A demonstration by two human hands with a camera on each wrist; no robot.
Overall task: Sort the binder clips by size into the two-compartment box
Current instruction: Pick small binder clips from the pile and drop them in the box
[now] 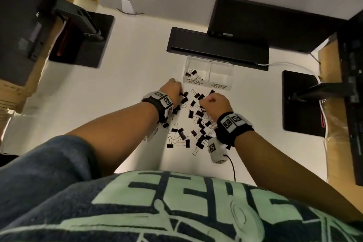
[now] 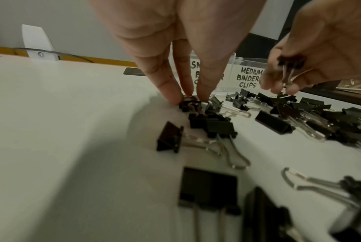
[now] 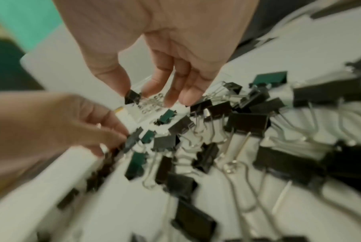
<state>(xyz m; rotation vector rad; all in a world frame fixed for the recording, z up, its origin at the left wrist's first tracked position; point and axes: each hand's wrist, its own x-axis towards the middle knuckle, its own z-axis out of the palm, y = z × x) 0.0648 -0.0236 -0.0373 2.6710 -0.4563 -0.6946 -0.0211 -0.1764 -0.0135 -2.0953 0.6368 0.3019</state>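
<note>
The right-wrist view is smeared with blur; the left hand [image 2: 175, 32] covers most of the box's [image 2: 248, 77] "small" label.

Matt black clips with bright wire handles on a smooth pale worktop.

The binder clips [image 1: 193, 124] have matt black bodies that look like painted sheet metal, and their looped handles are shiny silver wire that catches the light. The two-compartment box [image 1: 209, 72] is clear, glossy plastic with black hand-lettered labels on its front. The worktop [image 1: 137, 61] is smooth, off-white and nearly matt, with only a soft sheen. The wristbands [image 1: 234, 126] are black cloth carrying smooth white blocks printed with black marker squares. The shirt [image 1: 176, 212] is dark knit cloth with a pale green print.
</note>
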